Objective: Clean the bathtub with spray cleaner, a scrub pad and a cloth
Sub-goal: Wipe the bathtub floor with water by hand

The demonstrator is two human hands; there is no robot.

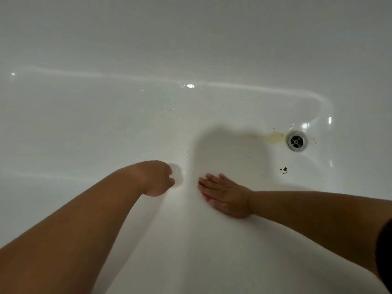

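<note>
My left grip was curled, fingers tucked under, and clamped on a pale round pad that showed just past my knuckles. The pad was too blurred for me to tell more of it. It lay against the floor of the white tub, near the middle. My right grip lay apart from it, just beside, with the fingers straight and spread, palm pressed flat on the tub and holding nothing. Both bare forearms reached in from the near edge. A dark sleeve showed at my right elbow. Off to the right sat the metal drain, with a yellowish stain touching its left side. A small dark speck lay below them, well apart from my right grip. Wet glints showed on the far slope.
</note>
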